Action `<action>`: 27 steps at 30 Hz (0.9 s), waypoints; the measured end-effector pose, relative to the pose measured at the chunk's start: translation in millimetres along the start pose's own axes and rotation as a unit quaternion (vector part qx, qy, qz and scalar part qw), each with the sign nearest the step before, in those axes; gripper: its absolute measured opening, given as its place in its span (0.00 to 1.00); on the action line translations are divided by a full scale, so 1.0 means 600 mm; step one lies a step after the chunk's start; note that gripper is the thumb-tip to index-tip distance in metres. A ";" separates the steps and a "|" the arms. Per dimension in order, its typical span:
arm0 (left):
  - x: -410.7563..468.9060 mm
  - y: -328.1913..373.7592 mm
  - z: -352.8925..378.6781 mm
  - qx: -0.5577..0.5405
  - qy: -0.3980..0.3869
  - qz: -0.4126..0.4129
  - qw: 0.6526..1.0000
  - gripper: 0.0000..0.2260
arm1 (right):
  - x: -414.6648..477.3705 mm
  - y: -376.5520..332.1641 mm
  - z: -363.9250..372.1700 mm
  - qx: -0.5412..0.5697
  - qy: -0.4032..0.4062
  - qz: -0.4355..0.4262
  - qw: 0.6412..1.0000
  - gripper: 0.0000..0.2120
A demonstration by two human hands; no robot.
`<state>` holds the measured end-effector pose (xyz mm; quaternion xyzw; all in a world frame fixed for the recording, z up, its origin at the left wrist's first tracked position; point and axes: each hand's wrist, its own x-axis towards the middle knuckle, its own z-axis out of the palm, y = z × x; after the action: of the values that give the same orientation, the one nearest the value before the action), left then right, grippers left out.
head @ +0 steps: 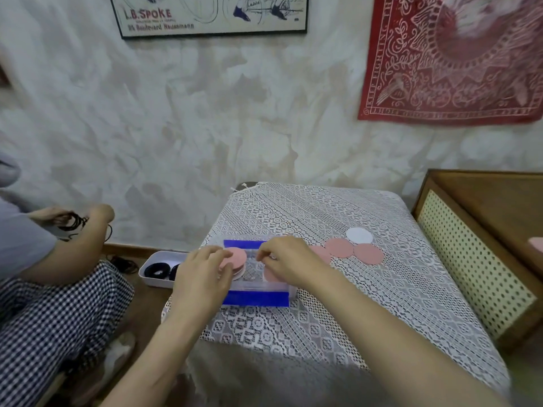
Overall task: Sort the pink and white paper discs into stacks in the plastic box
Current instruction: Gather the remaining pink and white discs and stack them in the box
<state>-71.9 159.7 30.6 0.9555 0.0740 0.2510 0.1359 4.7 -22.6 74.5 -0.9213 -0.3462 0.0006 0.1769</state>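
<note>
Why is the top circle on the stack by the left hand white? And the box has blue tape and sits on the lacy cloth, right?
Not quite. The head view shows the top disc by the left hand is pink, not white. The rest holds: the plastic box has blue tape and sits on the lacy cloth.

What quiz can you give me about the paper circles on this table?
1. True or false: the white disc lies inside the plastic box.
2. Which colour tops the stack at the left hand? A pink, B white, C blue.
3. How many white discs lie loose on the tablecloth?
Key: 1 false; 2 A; 3 one.
</note>
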 end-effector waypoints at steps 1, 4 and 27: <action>0.003 0.007 0.000 0.004 -0.001 0.007 1.000 0.11 | -0.001 0.002 -0.004 -0.001 0.008 0.000 1.000 0.12; 0.017 0.035 0.002 0.011 -0.018 0.045 0.999 0.10 | -0.015 0.018 -0.018 -0.016 0.034 0.006 0.999 0.11; 0.083 0.326 0.222 0.023 -0.134 0.124 0.983 0.19 | -0.150 0.321 -0.076 -0.123 0.067 0.173 0.975 0.14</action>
<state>52.0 -45.6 0.4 0.9852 -0.0582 0.1336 0.0901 64.4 -229.3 43.7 -0.9798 -0.1666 -0.0737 0.0822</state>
